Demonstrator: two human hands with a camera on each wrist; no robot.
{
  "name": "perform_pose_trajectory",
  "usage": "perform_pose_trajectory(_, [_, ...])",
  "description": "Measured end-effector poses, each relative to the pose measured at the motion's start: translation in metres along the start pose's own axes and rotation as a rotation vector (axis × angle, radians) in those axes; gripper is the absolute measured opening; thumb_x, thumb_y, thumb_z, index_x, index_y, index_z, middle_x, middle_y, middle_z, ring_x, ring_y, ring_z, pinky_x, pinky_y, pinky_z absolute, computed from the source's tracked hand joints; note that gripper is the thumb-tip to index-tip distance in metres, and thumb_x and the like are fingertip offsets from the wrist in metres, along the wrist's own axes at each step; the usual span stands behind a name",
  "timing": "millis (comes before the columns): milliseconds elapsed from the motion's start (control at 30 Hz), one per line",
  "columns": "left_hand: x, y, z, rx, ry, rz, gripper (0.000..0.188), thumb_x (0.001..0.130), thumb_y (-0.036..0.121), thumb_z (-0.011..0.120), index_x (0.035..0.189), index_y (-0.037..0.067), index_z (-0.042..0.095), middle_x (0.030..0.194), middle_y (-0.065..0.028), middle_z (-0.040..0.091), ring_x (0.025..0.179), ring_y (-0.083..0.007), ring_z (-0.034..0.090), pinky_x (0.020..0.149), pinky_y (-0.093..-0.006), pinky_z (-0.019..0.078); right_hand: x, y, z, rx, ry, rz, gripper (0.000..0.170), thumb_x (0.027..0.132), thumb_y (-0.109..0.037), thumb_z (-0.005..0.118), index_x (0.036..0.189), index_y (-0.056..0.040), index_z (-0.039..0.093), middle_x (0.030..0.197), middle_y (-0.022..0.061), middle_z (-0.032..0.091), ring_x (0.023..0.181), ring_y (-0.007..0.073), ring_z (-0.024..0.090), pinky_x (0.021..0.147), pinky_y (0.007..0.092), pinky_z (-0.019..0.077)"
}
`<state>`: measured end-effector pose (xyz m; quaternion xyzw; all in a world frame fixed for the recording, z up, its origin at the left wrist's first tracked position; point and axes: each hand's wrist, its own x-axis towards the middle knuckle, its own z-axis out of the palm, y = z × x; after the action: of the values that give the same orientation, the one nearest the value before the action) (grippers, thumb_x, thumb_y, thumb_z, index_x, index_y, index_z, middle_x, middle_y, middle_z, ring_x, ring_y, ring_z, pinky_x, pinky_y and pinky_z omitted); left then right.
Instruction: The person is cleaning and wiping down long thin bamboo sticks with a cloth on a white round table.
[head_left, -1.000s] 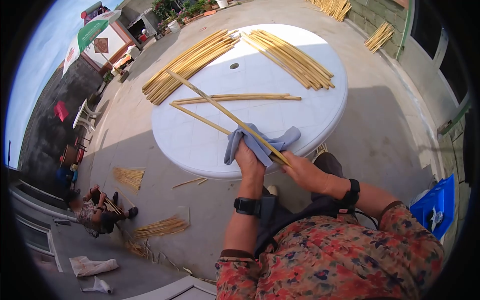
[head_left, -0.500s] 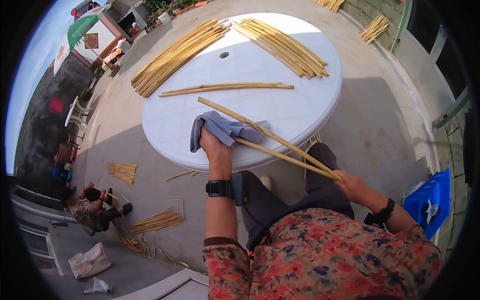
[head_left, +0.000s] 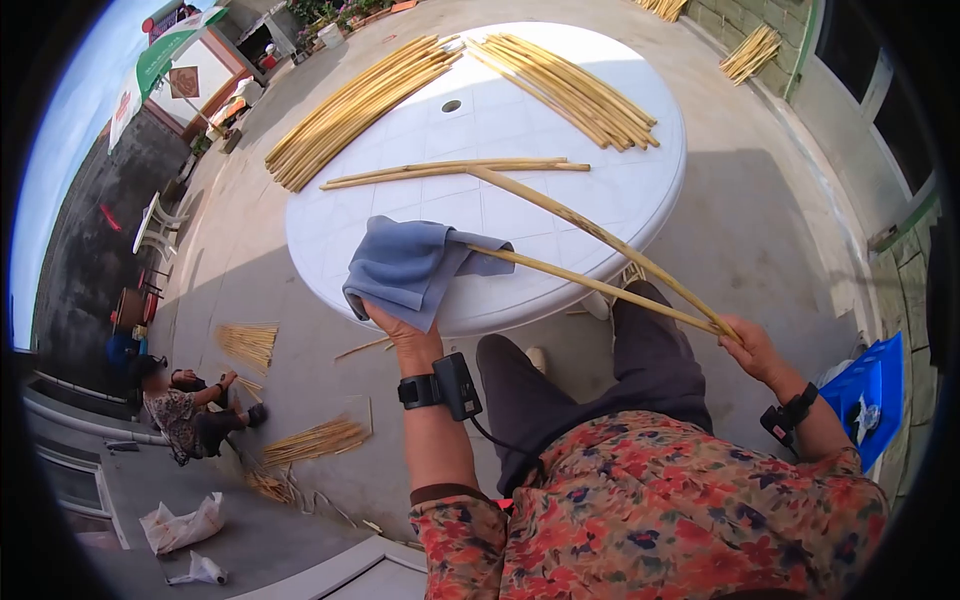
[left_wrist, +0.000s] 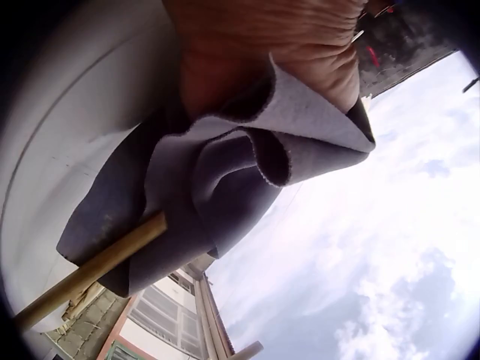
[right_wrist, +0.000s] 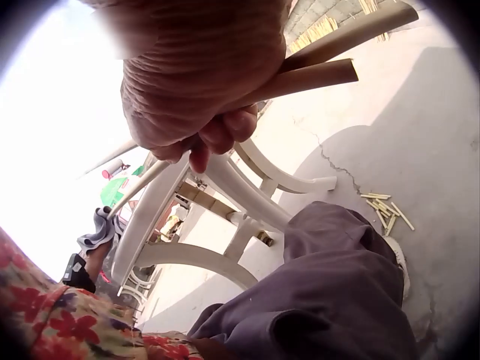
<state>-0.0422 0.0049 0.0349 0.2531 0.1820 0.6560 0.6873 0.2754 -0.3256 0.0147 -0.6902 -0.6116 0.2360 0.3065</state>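
Observation:
My left hand (head_left: 402,330) holds a blue-grey cloth (head_left: 398,262) above the near edge of the white round table (head_left: 400,215). The cloth hides most of its fingers. In the left wrist view the cloth (left_wrist: 176,187) hangs in folds, and a stick's end (left_wrist: 146,232) lies against it. My right hand (head_left: 752,350) grips two long sticks near their ends; in the right wrist view its fingers (right_wrist: 217,135) curl round them. One stick (head_left: 600,235) slants up over the table, while the other (head_left: 590,287) reaches to the cloth.
Two large bundles of sticks (head_left: 365,110) (head_left: 565,90) lie on the table's far side, with a few sticks (head_left: 400,174) across its middle. A seated person (head_left: 190,405) is at the lower left near stick piles (head_left: 315,441). A blue crate (head_left: 880,385) stands at the right.
Both hands have moved apart, the left with the cloth to the left, the right with the sticks to the right. The cloth has slid off most of the stick length.

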Motion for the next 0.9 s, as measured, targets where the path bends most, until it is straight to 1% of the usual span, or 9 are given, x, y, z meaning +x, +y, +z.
perform_pose_trajectory(133, [-0.004, 0.011, -0.015, -0.034, -0.045, -0.082, 0.040, 0.090, 0.038, 0.036, 0.116, 0.008, 0.042, 0.114, -0.0071, 0.049, 0.104, -0.0230, 0.048, 0.091, -0.0371, 0.0407, -0.001, 0.004, -0.011, 0.092, 0.012, 0.147, 0.032, 0.083, -0.008, 0.049, 0.115, -0.0054, 0.048, 0.093, 0.0110, 0.058, 0.078, 0.0213, 0.055, 0.072, 0.0284, 0.0436])
perform_pose_trajectory(300, [-0.012, -0.001, -0.013, -0.028, -0.113, -0.151, 0.040, 0.089, 0.037, 0.040, 0.115, 0.007, 0.042, 0.113, -0.0074, 0.048, 0.103, -0.0230, 0.046, 0.092, -0.0362, 0.0389, 0.048, -0.040, -0.008, -0.038, 0.194, -0.057, 0.037, 0.087, -0.017, 0.046, 0.122, -0.0061, 0.043, 0.108, 0.0123, 0.053, 0.091, 0.0203, 0.054, 0.082, 0.0264, 0.0406])
perform_pose_trajectory(367, [-0.019, -0.009, -0.011, -0.103, -0.158, -0.200, 0.041, 0.088, 0.037, 0.043, 0.113, 0.005, 0.043, 0.112, -0.0075, 0.048, 0.102, -0.0230, 0.045, 0.093, -0.0354, 0.0372, 0.075, -0.066, -0.007, -0.076, 0.203, -0.190, 0.036, 0.088, -0.020, 0.044, 0.122, -0.0082, 0.043, 0.102, 0.0112, 0.054, 0.087, 0.0230, 0.055, 0.079, 0.0278, 0.0422])
perform_pose_trajectory(433, [-0.021, -0.022, -0.010, 0.045, -0.190, -0.261, 0.043, 0.088, 0.038, 0.042, 0.118, 0.007, 0.040, 0.116, -0.0082, 0.048, 0.105, -0.0230, 0.047, 0.092, -0.0369, 0.0391, 0.104, -0.094, -0.002, -0.174, 0.140, -0.159, 0.034, 0.088, -0.021, 0.043, 0.122, -0.0123, 0.044, 0.091, 0.0089, 0.052, 0.079, 0.0244, 0.054, 0.073, 0.0307, 0.0443])
perform_pose_trajectory(500, [-0.027, -0.033, 0.000, 0.046, -0.190, -0.304, 0.044, 0.088, 0.038, 0.042, 0.119, 0.007, 0.040, 0.117, -0.0086, 0.047, 0.106, -0.0234, 0.046, 0.093, -0.0368, 0.0386, 0.130, -0.111, 0.018, -0.295, 0.227, -0.238, 0.033, 0.086, -0.019, 0.047, 0.118, -0.0170, 0.048, 0.079, 0.0073, 0.046, 0.070, 0.0231, 0.052, 0.064, 0.0338, 0.0455])
perform_pose_trajectory(567, [-0.036, -0.037, 0.015, -0.009, -0.158, -0.402, 0.043, 0.088, 0.035, 0.044, 0.119, 0.005, 0.042, 0.119, -0.0087, 0.047, 0.107, -0.0228, 0.046, 0.093, -0.0351, 0.0385, 0.147, -0.123, 0.039, -0.367, 0.237, -0.291, 0.032, 0.084, -0.018, 0.050, 0.116, -0.0181, 0.049, 0.079, 0.0074, 0.045, 0.070, 0.0228, 0.051, 0.061, 0.0340, 0.0457])
perform_pose_trajectory(700, [-0.030, -0.048, 0.016, 0.022, -0.048, -0.335, 0.035, 0.086, 0.029, 0.051, 0.111, 0.005, 0.048, 0.109, -0.0058, 0.053, 0.100, -0.0180, 0.050, 0.090, -0.0310, 0.0409, 0.155, -0.129, 0.075, -0.463, 0.263, -0.390, 0.033, 0.078, -0.015, 0.057, 0.110, -0.0200, 0.053, 0.078, 0.0077, 0.044, 0.069, 0.0224, 0.052, 0.056, 0.0339, 0.0465])
perform_pose_trajectory(800, [-0.030, -0.049, 0.016, -0.028, -0.026, -0.308, 0.032, 0.087, 0.028, 0.049, 0.109, 0.005, 0.049, 0.104, -0.0057, 0.054, 0.097, -0.0171, 0.051, 0.089, -0.0306, 0.0418, 0.152, -0.131, 0.083, -0.510, 0.249, -0.386, 0.033, 0.077, -0.014, 0.057, 0.109, -0.0202, 0.054, 0.079, 0.0080, 0.044, 0.070, 0.0222, 0.053, 0.057, 0.0342, 0.0470])
perform_pose_trajectory(900, [-0.022, -0.058, 0.011, -0.068, -0.026, -0.266, 0.027, 0.089, 0.025, 0.048, 0.106, 0.005, 0.050, 0.102, -0.0056, 0.054, 0.095, -0.0166, 0.052, 0.086, -0.0314, 0.0444, 0.148, -0.122, 0.088, -0.391, 0.147, -0.381, 0.040, 0.076, -0.013, 0.058, 0.114, -0.0215, 0.050, 0.079, 0.0087, 0.044, 0.070, 0.0232, 0.054, 0.058, 0.0352, 0.0480])
